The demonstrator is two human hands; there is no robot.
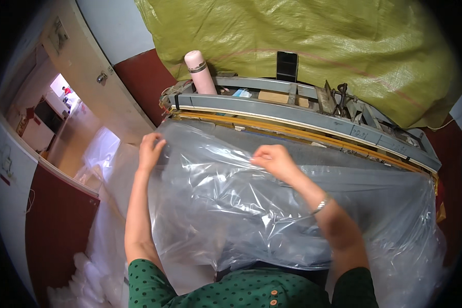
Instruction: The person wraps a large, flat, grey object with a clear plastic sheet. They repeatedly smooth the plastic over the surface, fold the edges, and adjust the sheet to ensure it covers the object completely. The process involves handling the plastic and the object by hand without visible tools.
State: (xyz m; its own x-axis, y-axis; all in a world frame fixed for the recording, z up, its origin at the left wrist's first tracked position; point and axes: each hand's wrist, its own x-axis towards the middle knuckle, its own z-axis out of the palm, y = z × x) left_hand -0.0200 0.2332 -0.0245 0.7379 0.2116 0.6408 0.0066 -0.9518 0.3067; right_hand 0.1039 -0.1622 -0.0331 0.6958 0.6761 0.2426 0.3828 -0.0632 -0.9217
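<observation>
A large sheet of clear plastic film [231, 195] lies crumpled and shiny over the work surface before me and hangs down at the right. At its far left corner, my left hand [150, 150] pinches the film's edge between thumb and fingers. My right hand [275, 161] is closed on the film's far edge near the middle, thumb and fingertips together. Between the two hands the edge runs slanting down to the right. Just beyond it stands a long grey metal bar frame [272, 110] with a yellow-orange strip [292, 134] along its near side.
On the frame stand a pink bottle [199, 73], a dark phone-like slab [287, 66] and scissors [341, 97]. Yellow-green woven sheeting [303, 31] hangs behind. To the left, a door [95, 66] stands ajar on a passage. Bundled clear plastic [84, 282] lies at lower left.
</observation>
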